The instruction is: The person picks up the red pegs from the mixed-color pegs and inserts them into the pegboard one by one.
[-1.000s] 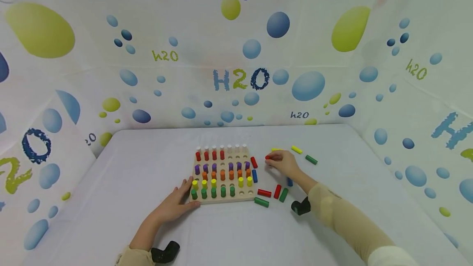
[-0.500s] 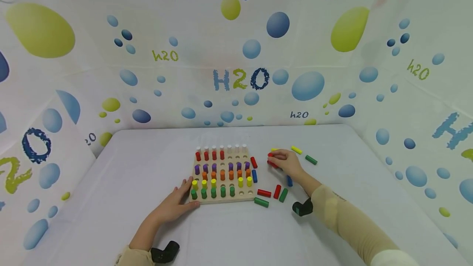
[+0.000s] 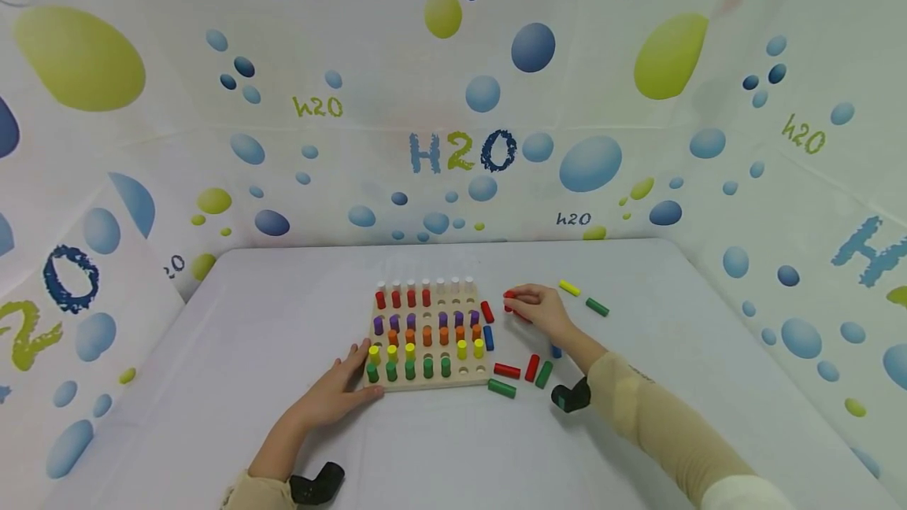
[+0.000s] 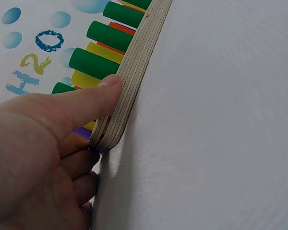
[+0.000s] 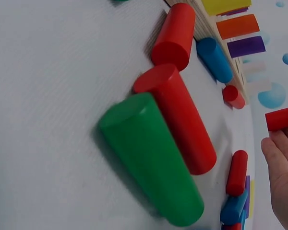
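Note:
A wooden pegboard (image 3: pixel 435 386) lies on the table with rows of coloured pegs standing in it. My left hand (image 3: pixel 329 393) holds its near left corner, the thumb (image 4: pixel 110 86) against the front edge and the other fingers by the left side. Just right of the board, my right hand (image 3: pixel 546 312) pinches a red peg (image 5: pixel 281 119) between thumb and fingertips, raised above the table. Another red peg (image 3: pixel 522 317) lies below that hand, partly covered. The red row (image 3: pixel 411 299) is filled on its left part, with bare holes to its right.
Loose pegs lie right of the board: a red peg (image 3: pixel 486 312) and a blue peg (image 3: pixel 488 338) by its edge, several red and green pegs near its front corner. A yellow peg (image 3: pixel 569 287) and a green peg (image 3: pixel 597 306) lie farther right.
My right hand shifted slightly right, then back left with the red peg, which now stands more upright in the fingers. The left hand and the pegboard stay put.

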